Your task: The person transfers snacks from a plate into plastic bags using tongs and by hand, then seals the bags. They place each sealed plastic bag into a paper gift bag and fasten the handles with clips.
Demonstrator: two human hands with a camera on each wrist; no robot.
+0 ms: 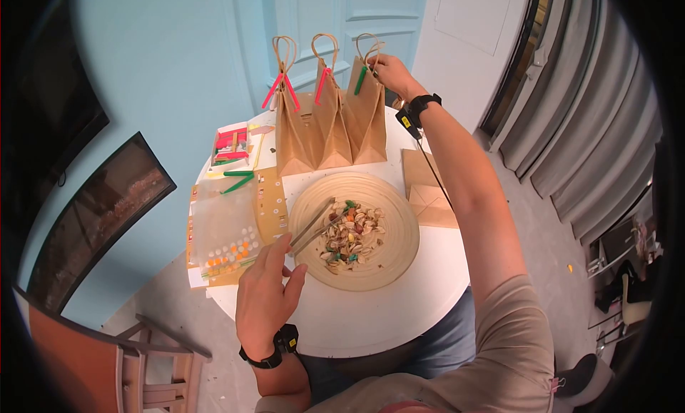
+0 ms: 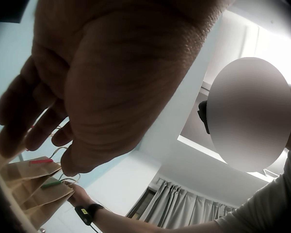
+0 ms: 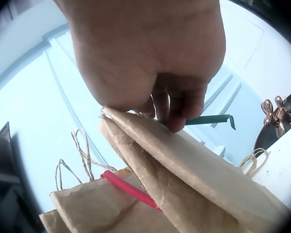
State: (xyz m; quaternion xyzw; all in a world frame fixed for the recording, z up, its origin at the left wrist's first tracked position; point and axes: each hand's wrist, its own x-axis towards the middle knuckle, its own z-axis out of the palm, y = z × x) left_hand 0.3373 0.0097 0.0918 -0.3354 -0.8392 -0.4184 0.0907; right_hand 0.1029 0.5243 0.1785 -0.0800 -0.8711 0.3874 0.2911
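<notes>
Three brown paper bags stand in a row at the back of the table. At the top edge of the right-hand paper bag (image 1: 367,120), my right hand (image 1: 394,76) pinches a green bag clip (image 3: 208,119), its hinged end sticking out past the fingers. Red clips (image 1: 322,86) sit on the other two bags. My left hand (image 1: 270,293) hovers at the near left rim of a round wooden plate (image 1: 396,252), fingers loosely extended with nothing in the palm. Metal tongs (image 1: 314,229) lean on that plate beside its fingertips, over a heap of mixed nut shells and colourful bits (image 1: 357,234).
Left on the white table (image 1: 342,327) lie a clear zip bag (image 1: 225,220) with orange and white pieces, a loose green clip (image 1: 239,181) and a box of clips (image 1: 232,145). A flat paper bag (image 1: 428,199) lies at right. A wooden chair (image 1: 160,363) stands lower left.
</notes>
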